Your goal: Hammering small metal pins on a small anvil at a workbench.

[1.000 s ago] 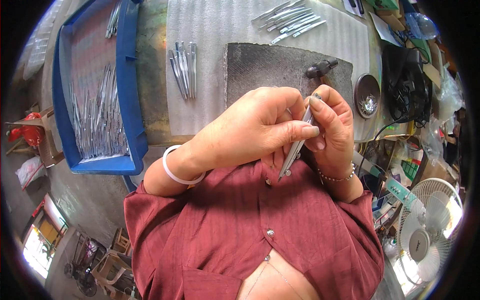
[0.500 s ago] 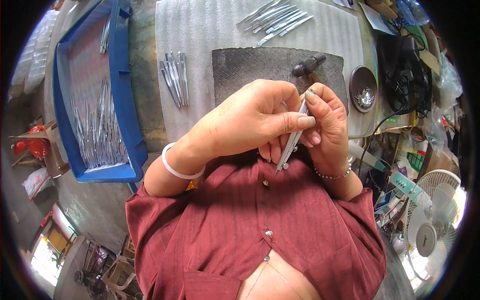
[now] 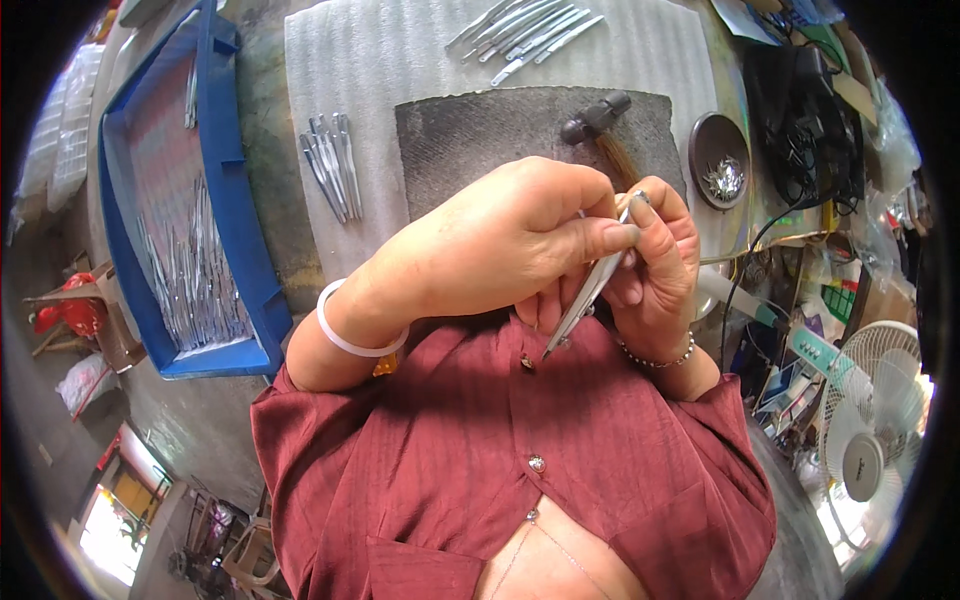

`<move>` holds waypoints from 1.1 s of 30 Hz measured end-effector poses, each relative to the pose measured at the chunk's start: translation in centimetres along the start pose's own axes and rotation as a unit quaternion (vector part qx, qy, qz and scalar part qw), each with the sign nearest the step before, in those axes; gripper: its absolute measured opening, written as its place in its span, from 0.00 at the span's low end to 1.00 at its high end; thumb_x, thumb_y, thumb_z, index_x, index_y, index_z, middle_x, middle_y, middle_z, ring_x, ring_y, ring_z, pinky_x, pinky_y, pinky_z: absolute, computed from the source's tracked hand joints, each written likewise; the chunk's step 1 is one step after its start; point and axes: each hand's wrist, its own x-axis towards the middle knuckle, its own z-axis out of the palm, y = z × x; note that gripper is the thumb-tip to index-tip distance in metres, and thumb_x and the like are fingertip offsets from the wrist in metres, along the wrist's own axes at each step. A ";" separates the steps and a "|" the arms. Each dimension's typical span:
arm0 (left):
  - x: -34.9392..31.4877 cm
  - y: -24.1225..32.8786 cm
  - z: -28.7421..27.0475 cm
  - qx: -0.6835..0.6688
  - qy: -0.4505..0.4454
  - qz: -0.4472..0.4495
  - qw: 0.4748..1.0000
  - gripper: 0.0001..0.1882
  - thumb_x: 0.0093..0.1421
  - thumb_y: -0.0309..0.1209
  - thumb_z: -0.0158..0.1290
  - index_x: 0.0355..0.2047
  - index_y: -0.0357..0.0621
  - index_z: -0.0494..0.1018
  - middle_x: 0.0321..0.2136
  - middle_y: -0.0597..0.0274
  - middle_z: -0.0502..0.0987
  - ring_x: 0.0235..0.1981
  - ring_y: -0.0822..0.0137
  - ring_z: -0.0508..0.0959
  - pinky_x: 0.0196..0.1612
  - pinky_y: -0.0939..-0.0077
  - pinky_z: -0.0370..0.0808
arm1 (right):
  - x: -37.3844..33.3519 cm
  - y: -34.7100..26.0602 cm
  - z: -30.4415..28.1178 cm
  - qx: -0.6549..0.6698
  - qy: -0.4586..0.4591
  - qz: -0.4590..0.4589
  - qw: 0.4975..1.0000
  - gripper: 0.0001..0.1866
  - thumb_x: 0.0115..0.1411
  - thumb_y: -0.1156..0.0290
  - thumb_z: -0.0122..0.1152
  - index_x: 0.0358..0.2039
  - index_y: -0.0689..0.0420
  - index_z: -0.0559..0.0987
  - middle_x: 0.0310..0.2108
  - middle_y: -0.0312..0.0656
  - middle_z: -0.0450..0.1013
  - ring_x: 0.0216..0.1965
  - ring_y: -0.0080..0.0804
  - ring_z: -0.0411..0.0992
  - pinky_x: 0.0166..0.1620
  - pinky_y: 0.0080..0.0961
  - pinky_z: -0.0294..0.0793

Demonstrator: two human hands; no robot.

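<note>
Close in front of my chest, both hands hold a slim silver metal tool (image 3: 588, 302), its pointed end slanting down to the left. A small round knob sits beside its lower part. My left hand (image 3: 520, 225) pinches the upper part with the thumb. My right hand (image 3: 660, 240) is closed round the upper end, thumb pressed against it. The grasped part is largely hidden by fingers. Beyond the hands, a hammer (image 3: 596, 118) rests on a dark rough mat (image 3: 470, 135), its wooden handle running down behind the right hand.
A blue tray (image 3: 245, 200) at the left holds many slim metal pieces (image 3: 195, 275). Similar pieces lie in a small bunch (image 3: 332, 170) and a far pile (image 3: 520, 35) on white foam sheet (image 3: 370, 60). At right are a round dish (image 3: 705, 135) of small shiny parts and a fan (image 3: 865, 450).
The view has shifted slightly, so the table things appear a little farther left. Both hands still hold the metal tool, which has turned slightly; its knob shows differently.
</note>
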 end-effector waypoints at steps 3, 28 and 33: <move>-0.1 -0.6 -0.1 -0.041 0.000 -0.006 0.999 0.11 0.63 0.34 0.50 0.29 0.38 0.68 0.17 0.67 0.73 0.14 0.79 0.73 0.15 0.89 0.69 | 0.2 -0.1 -0.3 0.029 0.001 0.027 0.999 0.06 0.63 0.71 0.51 0.29 0.57 0.69 0.17 0.32 0.65 0.10 0.12 0.55 0.12 0.10 0.53; -3.0 -2.7 1.1 -0.058 0.204 0.109 0.971 0.04 0.60 0.24 0.51 0.32 0.38 0.67 0.23 0.64 0.75 0.21 0.79 0.74 0.22 0.89 0.71 | 5.2 -8.7 -2.3 -0.295 -0.013 -0.124 0.947 0.10 0.61 0.67 0.53 0.26 0.58 0.74 0.12 0.28 0.62 0.11 0.11 0.57 0.14 0.09 0.52; -5.1 -3.8 1.7 -0.138 0.329 0.196 0.913 0.05 0.60 0.23 0.50 0.36 0.38 0.67 0.24 0.60 0.76 0.21 0.75 0.76 0.23 0.87 0.73 | 15.7 -14.0 -6.9 -0.571 0.016 -0.198 0.796 0.13 0.60 0.66 0.53 0.23 0.63 0.74 0.15 0.30 0.65 0.17 0.15 0.60 0.20 0.16 0.58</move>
